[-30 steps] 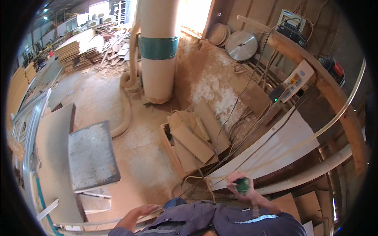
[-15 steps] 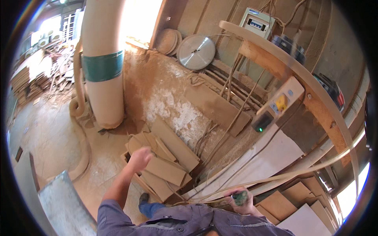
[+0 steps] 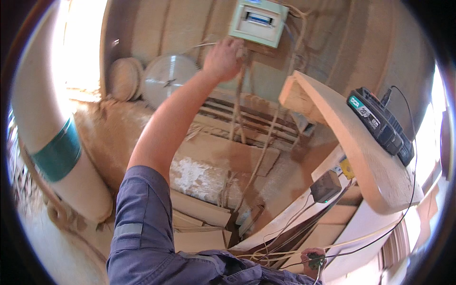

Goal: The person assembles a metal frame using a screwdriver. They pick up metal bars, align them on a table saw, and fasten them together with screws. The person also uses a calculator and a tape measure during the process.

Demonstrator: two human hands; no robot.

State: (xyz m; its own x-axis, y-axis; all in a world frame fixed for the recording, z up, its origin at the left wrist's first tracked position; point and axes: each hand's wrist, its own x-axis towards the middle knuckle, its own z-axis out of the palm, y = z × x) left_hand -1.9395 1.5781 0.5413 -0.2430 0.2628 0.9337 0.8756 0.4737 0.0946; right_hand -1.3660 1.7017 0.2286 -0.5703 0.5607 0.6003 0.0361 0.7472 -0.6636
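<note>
My left arm reaches up across the view. Its hand is closed, fingers curled, just below and left of a pale green breaker box on the wall; whatever the fingers hold is hidden. A thin pale cable or rod runs leftward from beside it. Low at the right, close to my body, my right hand is wrapped round a small dark green object whose kind I cannot make out. Pale and black cords pass close to this hand.
A curved wooden shelf at the right bears a black battery on a charger. Below it hang a power strip and a black adapter. A round saw blade leans on the wall. A thick duct stands left.
My left hand has risen from above the loose boards to beside the breaker box. The view has shifted, bringing the box and shelf closer. My right hand still holds the dark green object.
</note>
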